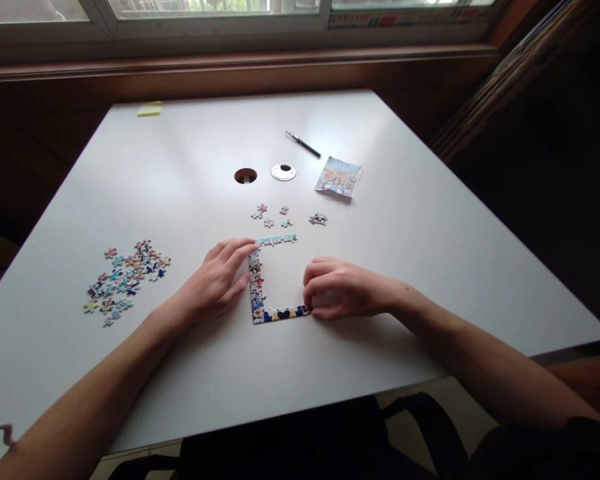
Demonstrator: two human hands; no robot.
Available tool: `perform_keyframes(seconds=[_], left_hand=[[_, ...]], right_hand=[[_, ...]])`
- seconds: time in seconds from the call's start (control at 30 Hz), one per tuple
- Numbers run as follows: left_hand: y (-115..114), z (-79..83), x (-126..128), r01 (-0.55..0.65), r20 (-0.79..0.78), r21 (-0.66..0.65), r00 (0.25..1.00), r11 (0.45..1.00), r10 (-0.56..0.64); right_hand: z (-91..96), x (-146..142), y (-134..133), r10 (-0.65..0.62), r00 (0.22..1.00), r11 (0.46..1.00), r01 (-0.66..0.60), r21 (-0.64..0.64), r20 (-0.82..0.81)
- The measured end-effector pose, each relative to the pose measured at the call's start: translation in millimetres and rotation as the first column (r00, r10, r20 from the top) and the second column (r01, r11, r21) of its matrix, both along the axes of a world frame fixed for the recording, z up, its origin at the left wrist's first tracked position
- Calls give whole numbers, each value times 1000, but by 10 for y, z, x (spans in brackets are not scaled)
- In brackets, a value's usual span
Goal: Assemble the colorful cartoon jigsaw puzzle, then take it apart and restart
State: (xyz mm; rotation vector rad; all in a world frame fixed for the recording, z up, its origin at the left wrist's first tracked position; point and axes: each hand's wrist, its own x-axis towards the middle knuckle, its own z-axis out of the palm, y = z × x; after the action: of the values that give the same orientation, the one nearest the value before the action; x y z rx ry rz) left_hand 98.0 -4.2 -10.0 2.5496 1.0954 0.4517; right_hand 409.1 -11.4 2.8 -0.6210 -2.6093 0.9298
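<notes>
A partly joined jigsaw puzzle border (257, 287) lies on the white table, with a left side, a bottom row and a short top row. My left hand (219, 280) rests at its upper left corner, fingers stretched out and touching the edge. At the right end of the bottom row is my right hand (337, 290), fingers curled in a pinch on a small puzzle piece (307, 309), mostly hidden by the fingertips. Several loose puzzle pieces (269, 223) are scattered just above the top row, with a small cluster (318, 219) to their right.
Left of my left arm lies a larger pile of puzzle pieces (125, 273). Farther back are a picture sheet (339, 177), a black pen (303, 144), a round silver cover (283, 172) and a cable hole (245, 176). A yellow slip (150, 109) sits near the far edge.
</notes>
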Motion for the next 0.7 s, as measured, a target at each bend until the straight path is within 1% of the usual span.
perform_keyframes(seconds=[0.13, 0.27, 0.4, 0.5, 0.63, 0.7], left_hand=[[-6, 1, -2, -3, 5, -6, 1000, 1000, 3], [-4, 11, -1, 0, 8, -1, 1000, 1000, 0], [-4, 16, 4, 4, 3, 8, 1000, 1000, -4], [-6, 11, 4, 1, -3, 6, 1000, 1000, -1], [-3, 5, 5, -1, -3, -5, 1000, 1000, 1], [0, 4, 7, 4, 1, 3, 1000, 1000, -4]], right_hand=[[27, 4, -2, -6, 1000, 1000, 6, -25, -11], [30, 20, -6, 4, 998, 998, -8, -68, -57], [0, 26, -12, 22, 996, 999, -26, -45, -90], [-4, 11, -19, 40, 998, 999, -40, 15, -54], [23, -41, -49, 44, 999, 986, -43, 163, 1], [36, -75, -73, 35, 999, 977, -37, 212, 15]])
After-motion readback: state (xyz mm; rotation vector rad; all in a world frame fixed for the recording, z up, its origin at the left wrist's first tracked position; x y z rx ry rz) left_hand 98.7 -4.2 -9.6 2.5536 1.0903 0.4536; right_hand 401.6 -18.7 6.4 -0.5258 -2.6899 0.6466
